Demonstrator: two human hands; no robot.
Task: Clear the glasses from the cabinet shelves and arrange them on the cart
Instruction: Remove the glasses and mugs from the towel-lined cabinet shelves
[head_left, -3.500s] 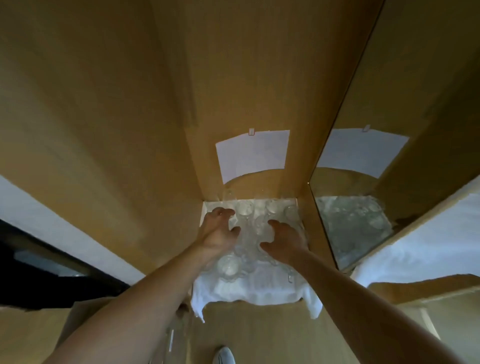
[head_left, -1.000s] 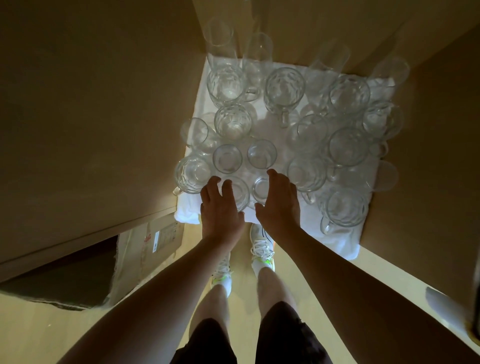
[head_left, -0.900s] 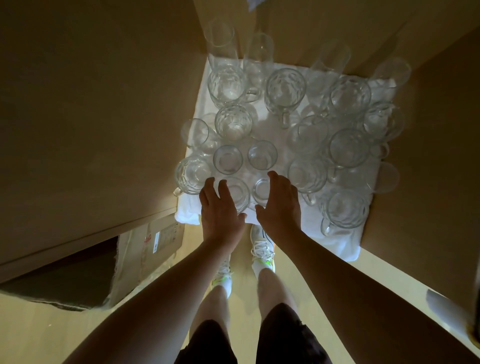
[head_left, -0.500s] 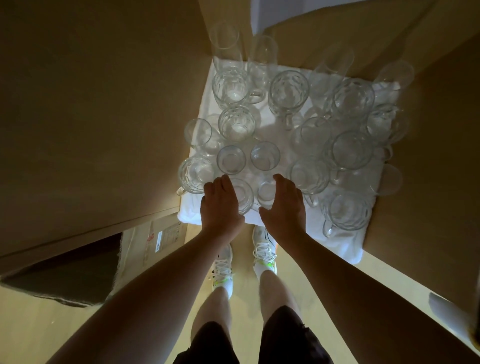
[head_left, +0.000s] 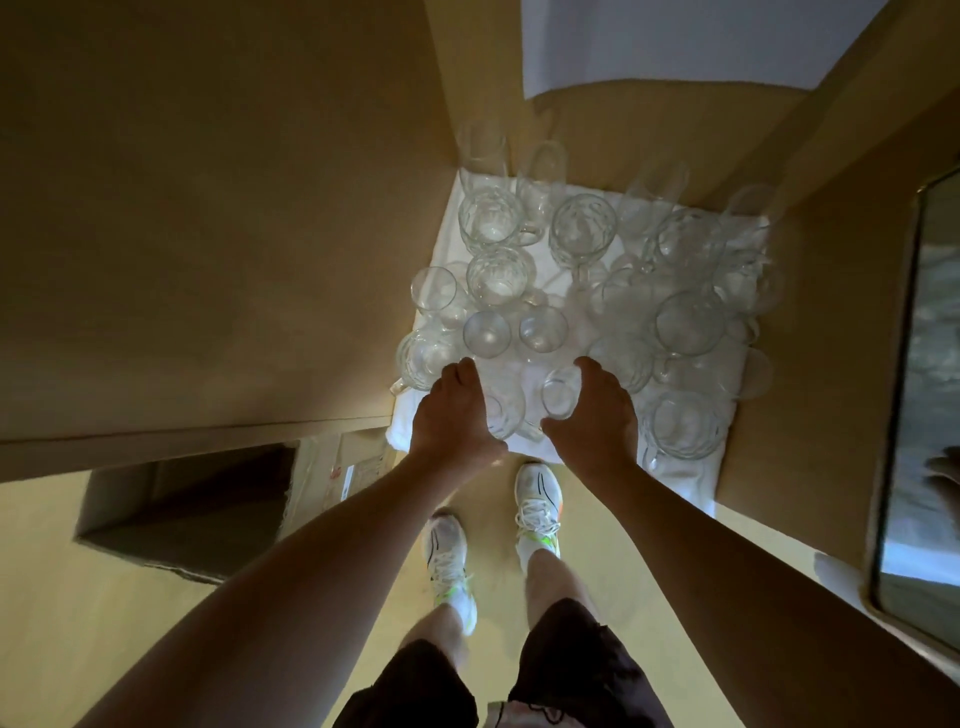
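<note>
Both hands closed in — left hand (head_left: 457, 415) and right hand (head_left: 592, 415) each grip 1 glass (head_left: 558, 396)

White cloth (head_left: 441, 228) lines shelf. Cardboard box (head_left: 187, 512) on floor, left. Mirror (head_left: 924, 415) at right.

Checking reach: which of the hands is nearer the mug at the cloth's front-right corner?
Right. The right hand sits just left of that mug; the left hand lies farther left, beyond the right.
</note>
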